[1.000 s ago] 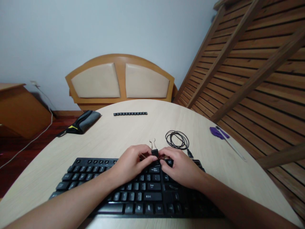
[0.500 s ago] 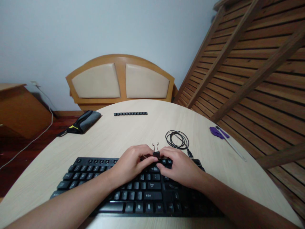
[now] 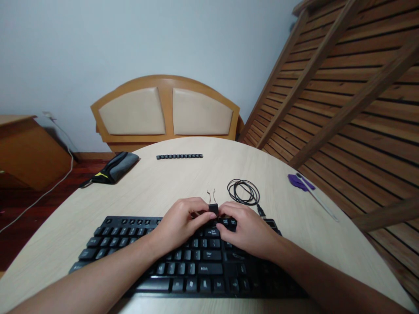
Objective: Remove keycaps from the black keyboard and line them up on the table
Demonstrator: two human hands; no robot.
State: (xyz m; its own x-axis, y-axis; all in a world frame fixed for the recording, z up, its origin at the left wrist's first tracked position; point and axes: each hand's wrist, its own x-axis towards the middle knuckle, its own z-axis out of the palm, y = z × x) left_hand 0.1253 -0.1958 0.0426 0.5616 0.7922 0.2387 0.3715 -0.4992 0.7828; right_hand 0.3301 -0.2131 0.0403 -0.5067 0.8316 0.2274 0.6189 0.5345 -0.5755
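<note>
A small black block with two thin wire prongs, bent at the tips and shaped like a wire keycap puller (image 3: 213, 208), stands prongs up over the keyboard's back edge. My left hand (image 3: 188, 217) is closed, its thumb and forefinger pinching that block from the left. Close on the block's right side is my right hand (image 3: 244, 224), its fingers curled, thumb and forefinger tips near each other over the top key row; what they hold is hidden. Beneath both hands lies a black keyboard (image 3: 209, 268), partly covered by my forearms.
Farther back lies a row of small black keycaps (image 3: 179, 156). A coiled black cable (image 3: 244, 192) with a plug sits behind the keyboard. At left is a grey-black pouch (image 3: 122, 167); at right, a purple cloth (image 3: 297, 182) with a thin brush (image 3: 319, 200). The round table (image 3: 262, 165) holds everything.
The black block with its wire prongs has risen a little and shifted slightly left, showing more above the left fingertips. The right hand is nearly still.
</note>
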